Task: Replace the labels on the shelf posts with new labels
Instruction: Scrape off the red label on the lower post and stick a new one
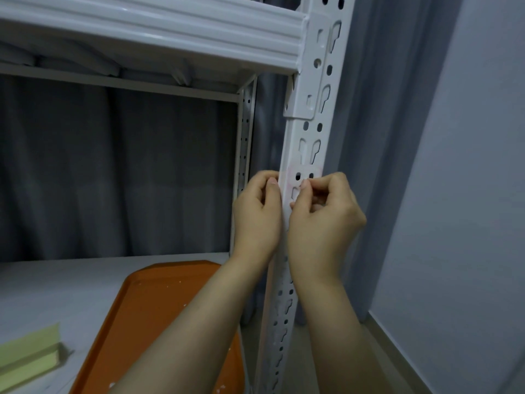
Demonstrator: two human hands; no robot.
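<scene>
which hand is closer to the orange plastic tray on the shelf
The left hand. It is at the left edge of the white perforated metal post, above the orange plastic tray. The right hand is on the post's front face, farther right.

The shelf post (308, 143) is covered at mid-height by the left hand (257, 214) and right hand (322, 220). The label (301, 173) is faint; possibly only residue. The orange tray (159, 308) and near-left green pad (27, 356) are cropped.

Storeroom: slotted metal shelving (308, 132)
</scene>
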